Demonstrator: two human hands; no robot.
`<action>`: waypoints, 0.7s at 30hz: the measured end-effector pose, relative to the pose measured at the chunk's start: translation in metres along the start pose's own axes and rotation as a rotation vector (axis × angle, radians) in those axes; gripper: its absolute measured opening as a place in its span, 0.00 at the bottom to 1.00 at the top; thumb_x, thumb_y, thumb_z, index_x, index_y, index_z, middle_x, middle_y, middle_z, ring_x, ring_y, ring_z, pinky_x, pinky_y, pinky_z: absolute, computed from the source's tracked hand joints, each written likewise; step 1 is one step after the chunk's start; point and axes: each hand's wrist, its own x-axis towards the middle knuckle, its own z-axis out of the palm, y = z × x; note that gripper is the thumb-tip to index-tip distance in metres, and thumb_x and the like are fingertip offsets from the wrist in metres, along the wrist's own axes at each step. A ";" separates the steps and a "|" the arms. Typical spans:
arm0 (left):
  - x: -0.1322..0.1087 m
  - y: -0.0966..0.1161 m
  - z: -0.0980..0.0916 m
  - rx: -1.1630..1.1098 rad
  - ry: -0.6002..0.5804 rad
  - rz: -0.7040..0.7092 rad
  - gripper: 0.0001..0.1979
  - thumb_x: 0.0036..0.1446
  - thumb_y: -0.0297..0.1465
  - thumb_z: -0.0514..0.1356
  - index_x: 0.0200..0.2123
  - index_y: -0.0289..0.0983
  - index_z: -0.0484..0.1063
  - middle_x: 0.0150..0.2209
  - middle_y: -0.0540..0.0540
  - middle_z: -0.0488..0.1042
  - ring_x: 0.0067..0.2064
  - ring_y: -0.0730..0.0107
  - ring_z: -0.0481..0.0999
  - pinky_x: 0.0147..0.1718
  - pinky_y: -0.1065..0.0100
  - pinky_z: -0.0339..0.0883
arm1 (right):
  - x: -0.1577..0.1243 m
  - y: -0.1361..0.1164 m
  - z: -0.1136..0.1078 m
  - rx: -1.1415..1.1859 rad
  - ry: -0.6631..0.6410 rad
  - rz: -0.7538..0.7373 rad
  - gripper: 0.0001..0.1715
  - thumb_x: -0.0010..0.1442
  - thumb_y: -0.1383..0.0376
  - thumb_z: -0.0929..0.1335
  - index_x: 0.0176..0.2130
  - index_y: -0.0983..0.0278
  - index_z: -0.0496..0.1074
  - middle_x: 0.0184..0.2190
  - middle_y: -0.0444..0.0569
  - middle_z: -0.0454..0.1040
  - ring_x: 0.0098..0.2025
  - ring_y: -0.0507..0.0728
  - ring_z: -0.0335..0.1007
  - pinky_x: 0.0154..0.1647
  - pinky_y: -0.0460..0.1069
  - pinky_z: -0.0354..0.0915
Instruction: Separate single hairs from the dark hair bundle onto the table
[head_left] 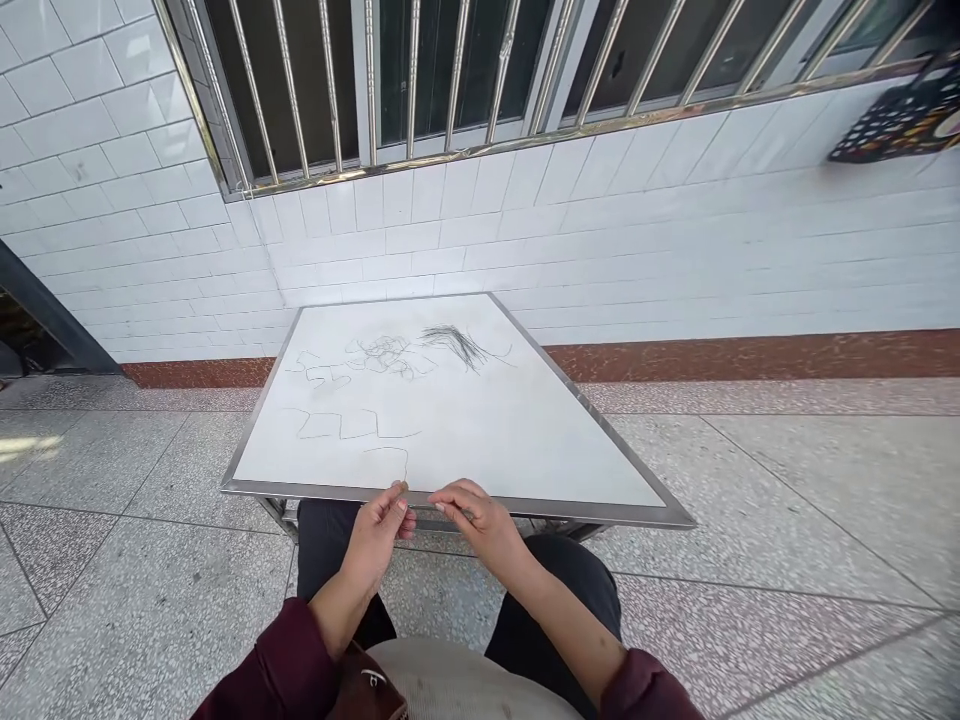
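Observation:
My left hand [384,525] is closed in a pinch at the front edge of the white table, holding a thin bent wire [406,462] that rises from the fingertips and turns left over the tabletop. A little to the right, the fingers of my right hand [474,515] are pinched together; whatever is in them is too fine to make out. Beyond the hands lies a row of step-shaped bent wires [340,426]. Farther back are a loose tangle of bent wires [386,352] and a dark bundle of straighter wires [459,344].
The white table [510,440] has a grey metal rim and stands near a white tiled wall [420,235]. Above it is a window with metal bars [412,80]. My knees [577,580] are at its front edge. A patterned bag [900,120] hangs at upper right.

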 end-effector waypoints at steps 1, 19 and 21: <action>0.001 0.000 -0.001 0.011 -0.006 0.002 0.35 0.49 0.48 0.66 0.56 0.34 0.70 0.34 0.44 0.75 0.37 0.67 0.74 0.36 0.67 0.66 | 0.006 0.007 0.001 -0.014 0.022 0.014 0.12 0.66 0.61 0.62 0.39 0.57 0.75 0.35 0.50 0.75 0.37 0.58 0.73 0.34 0.52 0.70; 0.006 -0.023 -0.012 0.123 -0.075 -0.091 0.30 0.43 0.49 0.68 0.44 0.34 0.76 0.35 0.42 0.77 0.35 0.66 0.74 0.33 0.68 0.64 | 0.118 0.083 -0.012 -0.060 0.321 0.063 0.13 0.63 0.61 0.62 0.40 0.60 0.75 0.39 0.50 0.75 0.40 0.57 0.70 0.42 0.53 0.67; 0.006 -0.024 -0.013 0.138 -0.075 -0.093 0.30 0.43 0.49 0.68 0.44 0.34 0.77 0.35 0.42 0.77 0.35 0.66 0.73 0.33 0.68 0.64 | 0.126 0.098 -0.005 -0.064 0.269 0.060 0.12 0.62 0.62 0.62 0.38 0.59 0.75 0.38 0.49 0.75 0.42 0.58 0.69 0.42 0.53 0.67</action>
